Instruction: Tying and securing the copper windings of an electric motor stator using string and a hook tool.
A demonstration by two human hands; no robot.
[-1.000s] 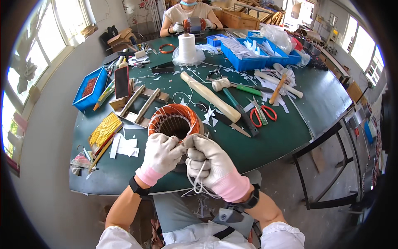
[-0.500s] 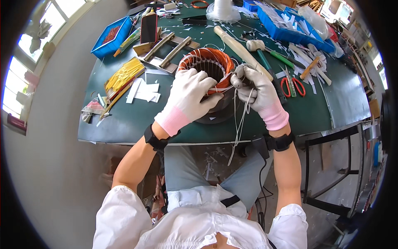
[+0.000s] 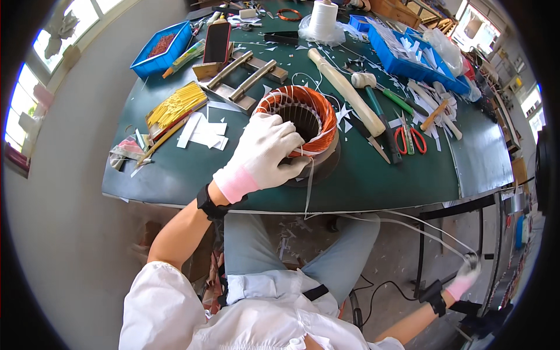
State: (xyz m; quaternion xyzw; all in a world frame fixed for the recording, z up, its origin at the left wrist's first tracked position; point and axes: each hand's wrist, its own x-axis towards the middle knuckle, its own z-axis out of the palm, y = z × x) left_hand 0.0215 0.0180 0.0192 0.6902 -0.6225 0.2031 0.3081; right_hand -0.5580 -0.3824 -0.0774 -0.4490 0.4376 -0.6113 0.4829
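As cord (image 3: 310, 184) trails off its 6 o'clock rim, stator (image 3: 328, 119): on green table (image 3: 379, 189), bore up, = clock ctr; hard tug could tilt it or drag it twd front edge.
L hand (image 3: 265, 143): at 8, half-curled over windings, thumb lower; prob. holding rim, pressure can't tell. Weak hold → stator may twist.
Cord: drops at 6, then strands go out to 4, past table edge; could chafe there, tangle, or snag on black metal frame (image 3: 473, 204).
R hand (image 3: 466, 271): far out at 4, small/blurred; looks closed on cord. Slip there → tension lost, slack wrap.
Blade (image 3: 378, 149): nr 4; might nick a stray strand.
Wooden club (image 3: 350, 96): at 2, just beside; if bumped, may roll into stator.
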